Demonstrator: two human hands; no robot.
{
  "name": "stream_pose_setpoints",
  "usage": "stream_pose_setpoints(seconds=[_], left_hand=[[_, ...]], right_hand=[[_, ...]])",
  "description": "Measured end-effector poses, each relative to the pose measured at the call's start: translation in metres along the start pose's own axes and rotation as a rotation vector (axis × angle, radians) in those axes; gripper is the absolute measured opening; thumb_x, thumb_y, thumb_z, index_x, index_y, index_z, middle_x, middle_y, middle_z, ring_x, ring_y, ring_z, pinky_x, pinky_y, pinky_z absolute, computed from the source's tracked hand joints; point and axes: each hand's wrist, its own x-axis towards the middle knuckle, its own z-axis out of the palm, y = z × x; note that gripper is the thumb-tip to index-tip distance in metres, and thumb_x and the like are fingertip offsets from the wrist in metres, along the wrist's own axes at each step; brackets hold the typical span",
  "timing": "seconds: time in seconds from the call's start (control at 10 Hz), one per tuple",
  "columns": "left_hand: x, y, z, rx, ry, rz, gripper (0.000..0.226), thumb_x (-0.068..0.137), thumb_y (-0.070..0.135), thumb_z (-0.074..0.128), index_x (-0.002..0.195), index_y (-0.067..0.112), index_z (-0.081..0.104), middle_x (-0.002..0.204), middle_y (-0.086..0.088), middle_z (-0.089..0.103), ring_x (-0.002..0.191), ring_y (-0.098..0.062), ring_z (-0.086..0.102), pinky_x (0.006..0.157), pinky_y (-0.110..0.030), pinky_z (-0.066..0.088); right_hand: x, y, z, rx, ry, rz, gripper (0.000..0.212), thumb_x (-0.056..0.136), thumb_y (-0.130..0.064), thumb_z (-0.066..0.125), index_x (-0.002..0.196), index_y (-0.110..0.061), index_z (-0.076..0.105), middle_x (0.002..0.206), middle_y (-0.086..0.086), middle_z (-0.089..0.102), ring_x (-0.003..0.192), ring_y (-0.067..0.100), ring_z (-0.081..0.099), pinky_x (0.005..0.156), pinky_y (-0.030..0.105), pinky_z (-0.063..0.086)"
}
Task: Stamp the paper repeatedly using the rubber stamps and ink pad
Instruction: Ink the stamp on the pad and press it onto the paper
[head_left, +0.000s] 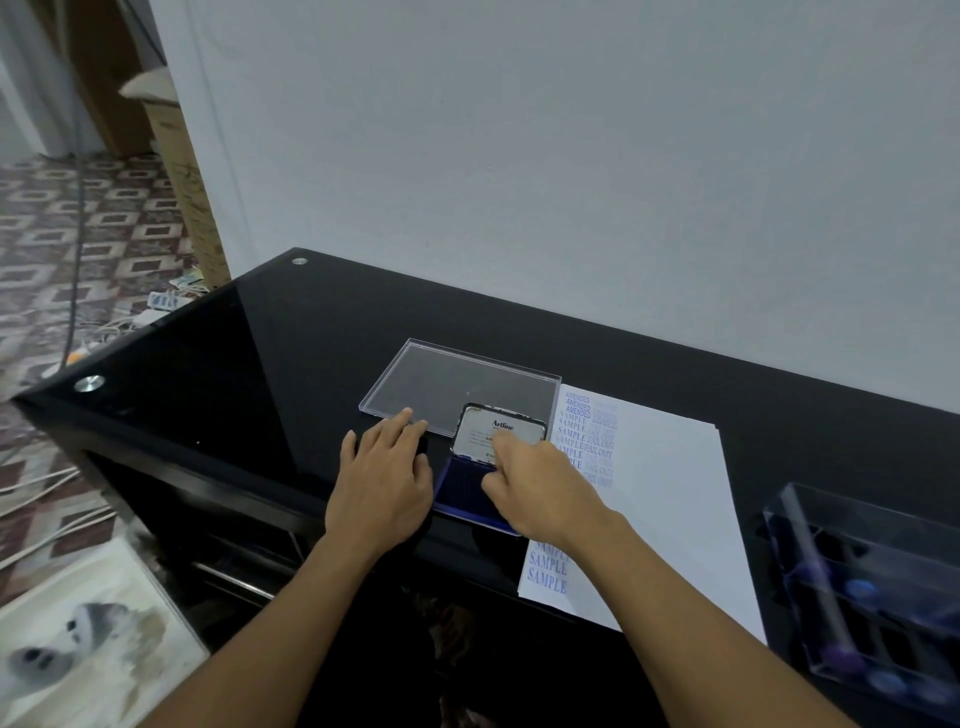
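At a black glass desk (260, 364) set against a pale wall (571, 156), we are looking down on two bare hands working around an open ink pad (462, 486). The pad is sitting near the desk's front edge, its blue inking surface facing up and its hinged lid (488, 431) standing tilted behind it, showing an "Artline" label.

The left hand (384, 475) is lying flat on the glass just left of the pad, fingers straight and spread, their tips reaching the near edge of a clear plastic tray (457, 384) that is resting behind the pad.

The right hand (540, 486) is hovering over the pad's right side, covering part of it. Its forefinger is pointing towards the lid while the other fingers are curling under, and we cannot tell whether they are gripping anything.

The white paper (665, 499) is lying just right of the pad, its left edge running under the right hand. Blue impressions are running down that margin: "AMENDED" at the top, "SAMPLE" below and again near the front corner, with fainter "FAX OUT" marks alongside.

Further right, well apart from the pad, a clear divided box (862, 587) is holding the rubber stamps (860, 590) — we are making out blue and purple knobs, though blur is hiding the detail.

Beyond the desk's left end, white cables (47, 519) are trailing across a patterned tiled floor (78, 218).
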Motion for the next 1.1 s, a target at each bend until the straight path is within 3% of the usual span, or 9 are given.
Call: stream_pose_setpoints(seconds=[0.1,0.3,0.6,0.9,1.0,1.1], left_hand=[[0.000,0.000,0.000,0.008,-0.002,-0.002,0.048,0.104,0.032,0.038,0.151,0.026,0.038,0.164,0.005,0.026,0.151,-0.013,0.020,0.124,-0.048,0.010],[0.000,0.001,0.000,0.004,-0.002,-0.002,0.048,0.104,0.031,0.038,0.151,0.026,0.038,0.164,0.004,0.026,0.151,-0.013,0.020,0.124,-0.048,0.009],[0.000,0.001,0.000,0.000,-0.002,0.000,0.048,0.103,0.031,0.038,0.151,0.026,0.038,0.163,0.005,0.026,0.151,-0.012,0.020,0.124,-0.047,0.009],[0.000,0.001,0.000,0.001,0.000,-0.002,0.048,0.103,0.030,0.038,0.151,0.026,0.039,0.163,0.005,0.027,0.151,-0.013,0.021,0.124,-0.047,0.009],[0.001,0.002,-0.001,0.001,-0.006,-0.008,0.048,0.103,0.031,0.038,0.151,0.027,0.038,0.163,0.006,0.026,0.151,-0.012,0.020,0.124,-0.047,0.009],[0.000,0.003,-0.001,-0.001,-0.002,-0.008,0.048,0.103,0.031,0.038,0.151,0.027,0.039,0.163,0.006,0.027,0.151,-0.012,0.020,0.124,-0.047,0.009]], right_hand=[[0.000,0.000,0.001,0.005,0.011,0.007,0.012,0.097,-0.026,0.045,0.089,-0.018,0.042,0.085,0.006,0.060,0.072,0.023,0.056,0.057,0.037,0.050],[0.003,-0.001,0.003,-0.024,-0.001,0.007,0.011,0.099,-0.031,0.046,0.093,-0.022,0.042,0.096,0.007,0.064,0.079,0.023,0.058,0.059,0.034,0.052],[-0.005,-0.001,-0.001,-0.004,0.021,0.011,0.017,0.099,-0.025,0.044,0.085,-0.020,0.037,0.073,-0.001,0.050,0.060,0.015,0.044,0.049,0.028,0.030],[0.001,-0.005,0.001,-0.051,0.018,0.036,0.013,0.098,-0.029,0.046,0.090,-0.022,0.040,0.082,0.001,0.055,0.071,0.021,0.054,0.053,0.031,0.039],[-0.004,-0.003,-0.001,-0.024,0.020,0.027,0.017,0.099,-0.026,0.045,0.085,-0.022,0.036,0.072,-0.003,0.049,0.060,0.013,0.045,0.048,0.027,0.031],[-0.007,-0.003,-0.002,-0.017,0.022,0.024,0.015,0.100,-0.025,0.044,0.087,-0.021,0.037,0.076,-0.001,0.051,0.061,0.013,0.044,0.048,0.026,0.030]])
